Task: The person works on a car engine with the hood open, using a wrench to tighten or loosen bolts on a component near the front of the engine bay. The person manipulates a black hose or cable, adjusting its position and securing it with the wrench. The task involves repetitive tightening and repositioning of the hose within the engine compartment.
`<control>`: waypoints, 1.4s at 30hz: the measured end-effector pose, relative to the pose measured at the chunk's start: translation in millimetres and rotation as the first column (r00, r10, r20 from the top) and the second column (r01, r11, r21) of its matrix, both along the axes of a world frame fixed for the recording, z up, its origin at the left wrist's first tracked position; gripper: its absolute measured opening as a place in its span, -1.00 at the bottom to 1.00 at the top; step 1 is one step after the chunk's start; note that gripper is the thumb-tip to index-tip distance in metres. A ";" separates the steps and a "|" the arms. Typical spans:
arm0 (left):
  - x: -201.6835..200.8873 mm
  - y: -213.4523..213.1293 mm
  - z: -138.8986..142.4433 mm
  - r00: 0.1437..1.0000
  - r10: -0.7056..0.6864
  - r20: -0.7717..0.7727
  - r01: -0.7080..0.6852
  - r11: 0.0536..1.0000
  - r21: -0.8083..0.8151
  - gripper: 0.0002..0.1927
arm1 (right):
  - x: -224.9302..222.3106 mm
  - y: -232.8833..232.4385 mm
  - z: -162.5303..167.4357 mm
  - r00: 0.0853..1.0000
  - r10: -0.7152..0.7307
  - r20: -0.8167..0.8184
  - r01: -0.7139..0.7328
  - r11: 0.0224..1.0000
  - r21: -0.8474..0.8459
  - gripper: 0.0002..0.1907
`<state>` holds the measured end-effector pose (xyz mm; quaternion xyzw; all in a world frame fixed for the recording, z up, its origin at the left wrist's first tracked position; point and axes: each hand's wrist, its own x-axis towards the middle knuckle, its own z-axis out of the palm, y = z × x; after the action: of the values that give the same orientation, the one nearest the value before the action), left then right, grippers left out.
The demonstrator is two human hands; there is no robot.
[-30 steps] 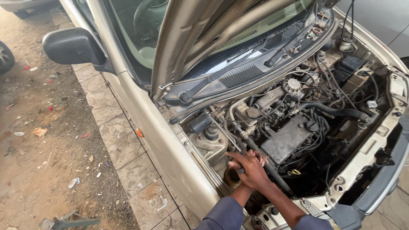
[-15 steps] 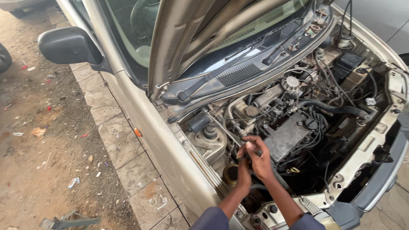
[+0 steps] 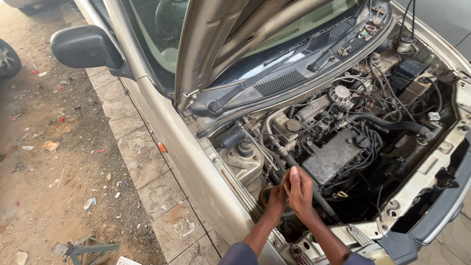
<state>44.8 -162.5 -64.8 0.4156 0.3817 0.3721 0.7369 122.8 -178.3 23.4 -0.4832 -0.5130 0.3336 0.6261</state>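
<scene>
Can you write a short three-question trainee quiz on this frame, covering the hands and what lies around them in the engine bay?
1. True or false: the bonnet is closed.
2. Where are the left hand and right hand? A) on the side mirror B) close together low in the engine bay, beside the black engine cover C) on the paving
3. What lies on the dirt at the bottom left of the head view?

Key:
1. False: it is propped open.
2. B. What the fingers grip cannot be made out.
3. A grey metal stand or jack, lying on the ground.
</scene>
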 end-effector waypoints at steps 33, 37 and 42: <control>-28.4 17.3 12.3 0.916 -0.194 -0.351 0.196 0.980 -0.032 -0.23 | 28.8 -8.1 104.5 0.157 -0.233 0.960 -0.214 0.941 0.264 -0.60; -21.9 20.7 3.5 0.920 -0.180 -0.347 0.213 0.975 0.059 -0.22 | 23.9 -1.4 119.1 -0.287 -0.063 0.956 -0.109 0.993 0.033 -0.49; -22.3 23.9 -1.7 0.890 -0.175 -0.421 0.232 0.969 0.086 -0.21 | 33.0 18.3 106.9 -0.266 -0.092 0.960 -0.292 0.956 0.011 -0.52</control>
<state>22.5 -138.6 -66.5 0.5705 0.4564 0.2218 0.6457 155.8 -160.0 130.3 -0.4314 -0.8811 -0.1939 -0.0038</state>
